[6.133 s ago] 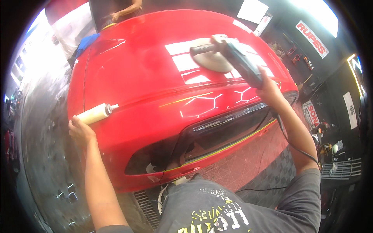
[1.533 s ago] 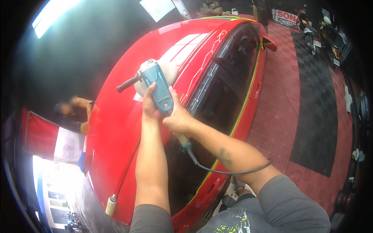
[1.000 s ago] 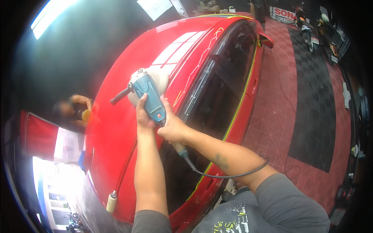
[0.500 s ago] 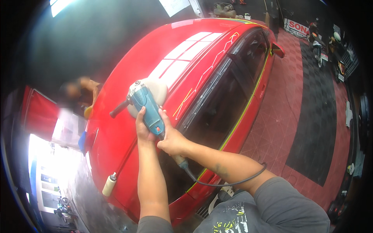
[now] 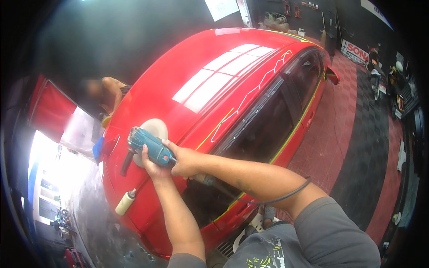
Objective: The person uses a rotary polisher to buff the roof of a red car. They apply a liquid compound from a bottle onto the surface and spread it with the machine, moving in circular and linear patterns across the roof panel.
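Observation:
My left hand [image 5: 154, 166] and my right hand [image 5: 184, 160] both grip a teal electric polisher [image 5: 154, 146]. The left supports the body from below, with its thumb along the side. My right is wrapped round the rear grip, close to the cord end. A round, pale pad [image 5: 156, 128] under the machine's head lies against the red car's [image 5: 154, 85] roof, near its rear left part. The polisher's dark side handle [image 5: 127, 164] sticks out towards me, with no hand on it. A cream squeeze bottle [image 5: 125, 202] with a grey nozzle lies on the red bodywork.
The black power cord [image 5: 286, 194] loops over my right forearm. Yellow tape [image 5: 214, 129] and a white zigzag graphic run along the roof edge above the dark side windows [image 5: 254, 129]. Across the car, another person [image 5: 114, 91] bends near a yellow pad. Motorcycles [image 5: 380, 76] stand far right.
The polisher has moved left and towards me across the roof, with both hands still on it. The view has shifted, so the car appears farther right.

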A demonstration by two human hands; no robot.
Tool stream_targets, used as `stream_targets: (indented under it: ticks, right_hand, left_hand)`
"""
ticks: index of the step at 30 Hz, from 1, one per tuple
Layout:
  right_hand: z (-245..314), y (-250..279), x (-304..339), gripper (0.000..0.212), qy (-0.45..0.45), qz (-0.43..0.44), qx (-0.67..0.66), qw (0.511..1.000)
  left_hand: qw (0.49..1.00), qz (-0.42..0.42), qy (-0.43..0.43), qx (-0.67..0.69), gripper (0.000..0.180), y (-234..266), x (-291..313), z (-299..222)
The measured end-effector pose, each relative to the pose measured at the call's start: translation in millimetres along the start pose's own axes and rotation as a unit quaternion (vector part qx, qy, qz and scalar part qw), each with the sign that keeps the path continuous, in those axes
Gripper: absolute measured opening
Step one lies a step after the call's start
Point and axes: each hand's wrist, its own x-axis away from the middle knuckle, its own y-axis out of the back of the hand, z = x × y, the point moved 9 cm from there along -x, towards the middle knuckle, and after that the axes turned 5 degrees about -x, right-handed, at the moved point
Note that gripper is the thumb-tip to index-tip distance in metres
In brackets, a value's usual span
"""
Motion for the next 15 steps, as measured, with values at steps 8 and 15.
stream_targets:
  ticks: [8, 15]
  right_hand:
    - [5, 89, 48, 0.091, 0.017, -0.129, 0.361, 0.923]
    - [-20, 233, 110, 0.088, -0.091, -0.307, 0.387, 0.865]
  left_hand:
    - [0.999, -0.045, 0.011, 0.01, 0.064, -45, -62, 75]
    - [0.993, 0.065, 0.065, 0.069, 0.044, -190, -146, 214]
